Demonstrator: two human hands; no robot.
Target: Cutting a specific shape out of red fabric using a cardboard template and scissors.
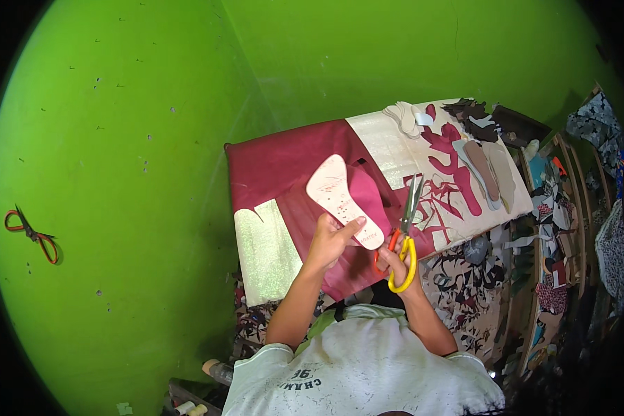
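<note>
As shown at frame centre, note left hand (331, 241) clamped on pale template (336, 187), with crimson piece (369, 197) behind; beside it, right hand (395, 262) closed around yellow-and-red scissors (405, 220), blades upward. Beyond, observe cut crimson shapes (466, 191) on table (507, 209), right of centre; at far left, red-handled scissors (31, 234) against green wall (132, 243).

Red writing (334, 186) marks the template (342, 199); dark letters and digits (301, 375), the shirt (374, 364).

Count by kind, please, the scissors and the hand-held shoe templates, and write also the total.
Scissors: 2 (red-and-yellow-handled scissors in the right hand; red-and-black-handled scissors on the green wall)
Hand-held shoe templates: 1 (cream shoe template in the left hand)
Total: 3
</note>
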